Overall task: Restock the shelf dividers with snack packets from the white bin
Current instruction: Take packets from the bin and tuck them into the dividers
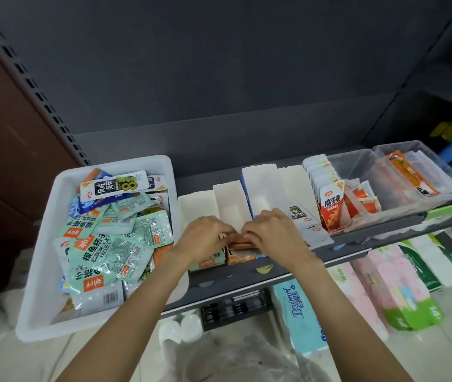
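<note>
At the shelf's front edge, second divider from the left: both your hands meet over the orange packets (240,239). Left hand (205,235) and right hand (270,231) have fingers curled in, pinching the tops of that small stack from either side. Stack sits low in the orange-fronted divider (240,256), upright as far as can be told; your fingers hide most of it.

White bin (43,271) just left of the dividers, on the same shelf, heaped with teal packets (103,249) and a few others. Plenty left to sort.

Advice for this step: square the packets against the divider's front lip, faces forward, and press them down evenly so none rides up on its neighbour. Film packets are probably slippery; keep both sides pinched until the stack stands by itself.

The white dividers behind (231,208) look unfilled. The red packets (332,208) further right already stand in a neat row; match that.
</note>
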Demonstrator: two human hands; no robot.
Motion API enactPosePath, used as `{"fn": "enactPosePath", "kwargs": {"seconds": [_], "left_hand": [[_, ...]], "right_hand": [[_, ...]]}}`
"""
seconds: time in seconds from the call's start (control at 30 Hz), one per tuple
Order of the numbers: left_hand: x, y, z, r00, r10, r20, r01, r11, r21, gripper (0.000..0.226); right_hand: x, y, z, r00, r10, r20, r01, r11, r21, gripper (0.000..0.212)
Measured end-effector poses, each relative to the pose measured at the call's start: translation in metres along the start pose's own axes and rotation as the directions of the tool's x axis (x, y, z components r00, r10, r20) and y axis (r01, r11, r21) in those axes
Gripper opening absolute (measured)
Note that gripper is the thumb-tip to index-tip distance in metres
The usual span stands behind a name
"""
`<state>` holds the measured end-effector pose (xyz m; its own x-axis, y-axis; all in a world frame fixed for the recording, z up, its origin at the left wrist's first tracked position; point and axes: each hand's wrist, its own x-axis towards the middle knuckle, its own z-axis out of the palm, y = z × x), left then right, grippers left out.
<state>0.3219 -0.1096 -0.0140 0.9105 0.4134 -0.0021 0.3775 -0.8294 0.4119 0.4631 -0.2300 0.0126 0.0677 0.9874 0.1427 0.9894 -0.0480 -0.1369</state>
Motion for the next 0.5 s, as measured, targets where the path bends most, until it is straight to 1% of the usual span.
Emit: {"fn": "enactPosePath", "kwargs": {"seconds": [0.07,0.1,0.17,0.23,0.3,0.33,0.37,0.43,0.5], "left_hand": [[-0.006,-0.004,0.0,0.996,0.082,0.043,-0.081,0.996,-0.034,0.023],[-0.01,-0.005,-0.001,0.992,0.12,0.031,-0.119,0.992,-0.036,0.026],[-0.019,-0.008,-0.006,0.99,0.14,-0.02,-0.14,0.99,-0.02,0.033],[-0.031,-0.013,-0.013,0.992,0.082,-0.095,-0.084,0.996,-0.017,0.034],[-0.049,-0.022,-0.022,0.972,-0.028,-0.235,0.016,0.998,-0.053,0.03],[-0.06,-0.028,-0.026,0.94,-0.093,-0.327,0.069,0.994,-0.083,0.028],[-0.072,-0.034,-0.03,0.891,-0.163,-0.423,0.128,0.986,-0.109,0.025],[-0.094,-0.047,-0.035,0.744,-0.316,-0.589,0.283,0.947,-0.152,0.02],[-0.113,-0.065,-0.036,0.591,-0.453,-0.667,0.44,0.874,-0.203,0.018]], "right_hand": [[0.002,-0.001,0.001,0.993,0.02,0.118,-0.026,0.999,0.044,0.014],[0.002,-0.001,-0.001,0.989,0.027,0.147,-0.038,0.997,0.069,0.016],[0.002,-0.002,-0.012,0.98,0.043,0.196,-0.077,0.983,0.169,0.022],[0.006,-0.004,-0.026,0.977,0.065,0.202,-0.127,0.942,0.312,0.025],[0.016,-0.015,-0.039,0.991,0.061,0.116,-0.105,0.897,0.429,0.02],[0.025,-0.024,-0.043,0.996,0.049,0.073,-0.078,0.871,0.485,0.019],[0.035,-0.035,-0.043,0.998,0.032,0.047,-0.053,0.84,0.54,0.017],[0.057,-0.061,-0.034,1.0,-0.002,0.027,-0.014,0.805,0.593,0.016],[0.082,-0.087,-0.014,1.0,-0.028,0.01,0.019,0.848,0.529,0.016]]}}
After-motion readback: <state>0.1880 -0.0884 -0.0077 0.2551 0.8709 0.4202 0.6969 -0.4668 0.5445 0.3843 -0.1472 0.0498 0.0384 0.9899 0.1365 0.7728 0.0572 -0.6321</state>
